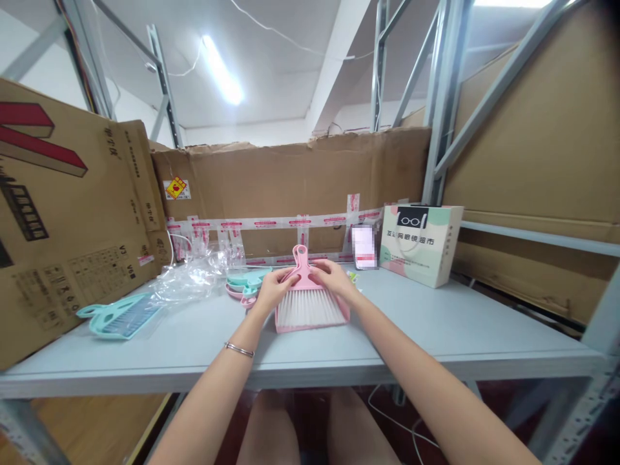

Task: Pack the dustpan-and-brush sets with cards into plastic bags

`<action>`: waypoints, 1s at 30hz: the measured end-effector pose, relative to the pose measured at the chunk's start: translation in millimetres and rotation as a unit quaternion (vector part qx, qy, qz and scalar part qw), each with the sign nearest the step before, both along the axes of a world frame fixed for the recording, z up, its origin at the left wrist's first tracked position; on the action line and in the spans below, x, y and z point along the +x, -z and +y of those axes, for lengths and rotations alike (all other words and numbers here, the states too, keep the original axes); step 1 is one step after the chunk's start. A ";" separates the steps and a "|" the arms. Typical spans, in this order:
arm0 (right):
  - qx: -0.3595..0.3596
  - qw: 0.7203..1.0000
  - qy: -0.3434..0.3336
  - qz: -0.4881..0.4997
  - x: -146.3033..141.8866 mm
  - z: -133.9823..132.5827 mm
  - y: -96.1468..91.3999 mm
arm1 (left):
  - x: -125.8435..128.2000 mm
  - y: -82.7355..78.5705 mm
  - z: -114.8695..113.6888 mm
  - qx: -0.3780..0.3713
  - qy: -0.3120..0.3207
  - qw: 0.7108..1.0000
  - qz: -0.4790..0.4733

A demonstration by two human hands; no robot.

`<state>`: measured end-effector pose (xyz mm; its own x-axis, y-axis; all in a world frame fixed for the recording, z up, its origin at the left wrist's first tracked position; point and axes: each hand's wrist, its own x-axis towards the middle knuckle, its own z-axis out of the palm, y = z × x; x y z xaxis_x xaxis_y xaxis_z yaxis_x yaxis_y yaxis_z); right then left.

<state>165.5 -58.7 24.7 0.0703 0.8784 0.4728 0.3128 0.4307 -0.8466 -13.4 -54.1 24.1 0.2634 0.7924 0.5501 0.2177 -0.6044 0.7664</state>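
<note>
A pink hand brush (303,274) with white bristles lies against a pink dustpan (341,314) in the middle of the shelf, handles pointing away from me. My left hand (275,289) grips the set from the left, thumb on the brush's pink head. On the opposite side my right hand (335,280) holds it the same way, with its far fingers partly hidden. Just left of my left hand, turquoise dustpans (247,278) and pink pieces lie in a small stack. A turquoise brush and dustpan set (121,318), apparently in clear wrap, rests at the left.
Crumpled clear plastic bags (194,274) lie behind the left set. A phone (365,247) leans at the back near a white and green gift box (421,244). Large cardboard boxes (87,213) wall in the left and back. Metal uprights (438,110) rise at right.
</note>
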 end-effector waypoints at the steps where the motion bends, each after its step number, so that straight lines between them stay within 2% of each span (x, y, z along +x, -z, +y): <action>1: -0.026 0.998 -0.050 0.013 1.6 3.6 -6.2 | -0.1 -0.2 -0.5 -0.003 0.004 1.000 0.001; 4: -0.109 0.981 -0.157 0.030 3.9 11.7 -21.0 | -0.8 -0.3 -2.2 -0.007 0.016 1.000 0.010; 7: -0.167 0.970 -0.172 0.038 4.0 16.3 -24.7 | -1.5 0.1 -3.4 -0.007 0.015 1.000 0.017; 15: -0.136 0.984 -0.113 0.023 2.5 24.5 -13.9 | -3.0 1.3 -2.7 -0.009 0.026 0.999 0.042; 18: -0.122 0.987 -0.105 0.008 0.5 23.5 -11.9 | -2.6 -1.4 -3.4 -0.018 0.009 0.999 0.048; 23: -0.103 0.990 -0.092 -0.014 -4.2 19.5 -9.1 | 4.6 -11.3 -1.2 -0.120 -0.030 0.992 0.023; 30: -0.084 0.990 -0.114 -0.024 -4.3 12.2 -14.1 | 10.3 -24.7 10.2 -0.210 -0.017 0.977 -0.019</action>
